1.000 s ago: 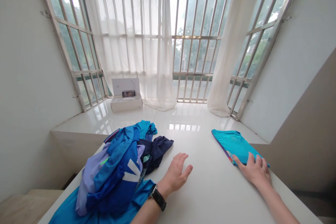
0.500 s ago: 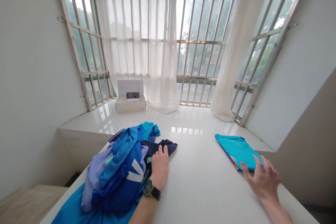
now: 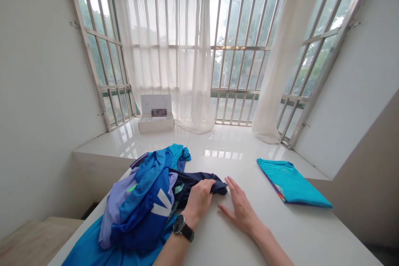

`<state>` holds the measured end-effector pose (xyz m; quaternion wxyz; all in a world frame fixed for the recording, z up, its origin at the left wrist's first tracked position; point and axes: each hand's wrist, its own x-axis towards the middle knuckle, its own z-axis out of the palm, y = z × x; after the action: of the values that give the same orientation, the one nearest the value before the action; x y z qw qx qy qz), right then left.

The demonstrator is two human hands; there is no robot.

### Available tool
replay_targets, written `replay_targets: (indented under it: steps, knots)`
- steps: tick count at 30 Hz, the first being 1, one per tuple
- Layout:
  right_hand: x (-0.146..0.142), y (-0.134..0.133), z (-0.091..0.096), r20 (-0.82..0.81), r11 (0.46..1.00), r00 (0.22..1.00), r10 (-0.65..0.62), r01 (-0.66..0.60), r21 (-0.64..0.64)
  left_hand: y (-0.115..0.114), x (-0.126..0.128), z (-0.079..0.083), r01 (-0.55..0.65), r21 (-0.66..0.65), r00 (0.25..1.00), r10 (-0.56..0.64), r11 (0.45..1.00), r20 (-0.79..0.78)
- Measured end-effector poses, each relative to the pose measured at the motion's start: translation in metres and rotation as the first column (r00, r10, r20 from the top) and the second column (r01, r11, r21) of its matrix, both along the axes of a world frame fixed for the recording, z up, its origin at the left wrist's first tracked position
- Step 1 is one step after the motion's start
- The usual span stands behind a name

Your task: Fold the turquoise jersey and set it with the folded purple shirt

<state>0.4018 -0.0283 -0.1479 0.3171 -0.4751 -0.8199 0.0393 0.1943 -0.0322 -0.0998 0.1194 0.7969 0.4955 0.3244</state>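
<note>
A heap of blue and lilac garments [image 3: 141, 203] lies on the left of the white table [image 3: 280, 232]. A dark navy garment [image 3: 193, 183] sticks out of the heap toward the middle. My left hand [image 3: 199, 199], with a watch on its wrist, is closed on the edge of that navy garment. My right hand [image 3: 240, 208] lies open and flat on the table just right of it, fingertips near the navy cloth. A folded teal shirt [image 3: 291, 185] rests at the table's right side, untouched.
Beyond the table a glossy white platform [image 3: 202, 141] runs to barred windows with sheer curtains [image 3: 174, 50]. A white box [image 3: 156, 118] stands on the platform at the back left. A beige wall [image 3: 368, 166] closes the right side.
My right hand left the folded teal shirt and came left to the table's middle. My left hand moved onto the navy garment and closed on its edge, pulling it rightward.
</note>
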Motion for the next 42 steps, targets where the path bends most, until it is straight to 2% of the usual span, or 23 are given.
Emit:
replay_targets:
  steps: [3,7,9,11,13,16,19,20,21,23,25,28,31,32,34,37,38,39,42]
  knots:
    - [-0.024,0.013,0.004,-0.061,0.992,0.998,0.017,-0.024,-0.121,0.001,0.001,-0.001,0.036,0.021,0.987,-0.039,0.999,0.158]
    - [-0.024,0.021,0.01,-0.141,0.981,0.99,-0.013,-0.014,-0.192,0.003,0.005,0.003,0.089,0.032,0.901,-0.094,0.996,0.423]
    - [-0.019,0.018,0.012,-0.196,0.982,0.981,-0.01,-0.027,-0.186,0.004,0.007,0.007,0.177,-0.026,0.794,-0.127,0.984,0.595]
    - [-0.015,0.014,0.012,-0.27,0.989,0.963,0.0,-0.04,-0.142,0.003,0.009,0.011,0.3,-0.093,0.649,-0.131,0.95,0.749]
    - [-0.014,0.011,0.012,-0.338,0.996,0.941,0.001,-0.03,-0.08,0.001,0.011,0.015,0.387,-0.127,0.549,-0.118,0.913,0.827]
    - [-0.016,0.009,0.012,-0.403,0.999,0.915,0.014,-0.028,-0.03,-0.004,0.014,0.017,0.472,-0.157,0.539,-0.143,0.868,0.83]
    - [-0.021,0.007,0.016,-0.445,0.988,0.891,0.092,-0.137,-0.069,-0.008,0.02,0.013,0.548,-0.185,0.556,-0.191,0.816,0.809]
    - [-0.022,0.006,0.018,-0.459,0.981,0.882,0.11,-0.169,-0.09,-0.008,0.021,0.012,0.549,-0.188,0.564,-0.194,0.815,0.803]
    - [-0.022,0.005,0.02,-0.481,0.975,0.87,0.112,-0.19,-0.116,-0.008,0.022,0.01,0.532,-0.188,0.579,-0.192,0.826,0.792]
    - [-0.022,0.004,0.026,-0.561,0.967,0.825,0.063,-0.189,-0.17,-0.008,0.023,0.01,0.436,-0.179,0.641,-0.164,0.882,0.75]
    - [-0.021,0.005,0.031,-0.683,0.956,0.73,-0.02,-0.187,-0.228,-0.008,0.019,0.015,0.3,-0.137,0.732,-0.136,0.944,0.668]
    - [-0.02,0.007,0.038,-0.829,0.923,0.548,-0.107,-0.255,-0.287,-0.013,0.005,0.035,0.145,-0.022,0.872,-0.118,0.989,0.474]
    - [-0.023,0.003,0.043,-0.9,0.863,0.406,-0.157,-0.386,-0.325,-0.018,-0.021,0.062,0.031,0.054,0.988,-0.039,0.998,0.149]
    - [-0.025,0.001,0.045,-0.913,0.835,0.369,-0.172,-0.438,-0.334,-0.019,-0.032,0.069,-0.002,0.054,1.0,0.001,0.999,0.007]
    - [-0.029,-0.004,0.046,-0.926,0.76,0.308,-0.217,-0.542,-0.358,-0.016,-0.057,0.077,-0.118,0.01,0.958,0.116,0.993,-0.263]
    - [-0.029,-0.006,0.044,-0.923,0.695,0.185,-0.337,-0.612,-0.376,-0.009,-0.095,0.074,-0.398,-0.049,0.788,0.314,0.916,-0.53]
    - [-0.028,-0.005,0.043,-0.918,0.696,0.135,-0.373,-0.613,-0.374,-0.007,-0.107,0.07,-0.446,-0.057,0.761,0.345,0.893,-0.549]
    - [-0.025,-0.004,0.043,-0.912,0.705,0.087,-0.4,-0.607,-0.367,-0.005,-0.116,0.067,-0.461,-0.065,0.767,0.36,0.885,-0.532]
    - [-0.012,0.004,0.042,-0.913,0.746,0.01,-0.409,-0.572,-0.34,-0.001,-0.137,0.063,-0.402,-0.066,0.867,0.356,0.913,-0.35]
